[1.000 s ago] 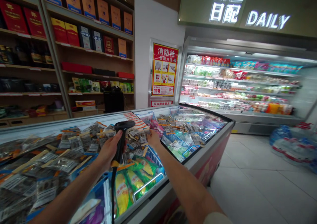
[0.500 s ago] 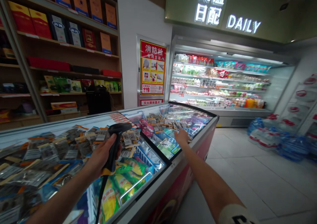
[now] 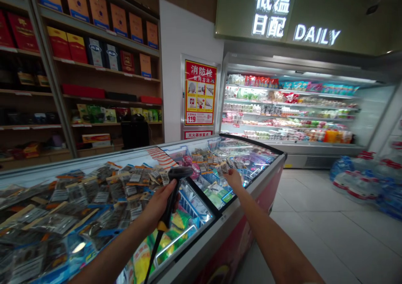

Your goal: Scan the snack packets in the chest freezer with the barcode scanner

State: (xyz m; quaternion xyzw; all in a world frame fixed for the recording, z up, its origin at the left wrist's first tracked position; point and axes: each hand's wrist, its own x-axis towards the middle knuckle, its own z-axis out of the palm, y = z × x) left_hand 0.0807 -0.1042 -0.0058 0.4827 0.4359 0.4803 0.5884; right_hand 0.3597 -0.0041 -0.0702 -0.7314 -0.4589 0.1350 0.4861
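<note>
My left hand (image 3: 163, 202) is wrapped round the grip of a black and yellow barcode scanner (image 3: 172, 198), whose cable hangs down from the handle. The scanner's head points right, over the chest freezer. In my right hand (image 3: 234, 180) a small snack packet (image 3: 222, 168) with a pale label is pinched, raised just over the freezer's far glass. Many similar clear packets (image 3: 103, 183) with labels and orange or blue edges lie spread over the glass on the left. Another group of packets (image 3: 202, 156) lies on the far section.
The chest freezer (image 3: 266, 171) has dark lid frames, with green and yellow bags (image 3: 143, 254) under its glass. Shelves of boxes (image 3: 109, 58) stand at the left. A lit refrigerated display (image 3: 282, 108) is behind, and bundled water bottles (image 3: 354, 177) sit on the tiled floor at right.
My right hand now holds a packet up above the glass; before, it was down near the freezer's edge. The scanner in my left hand has shifted right and slightly down in view.
</note>
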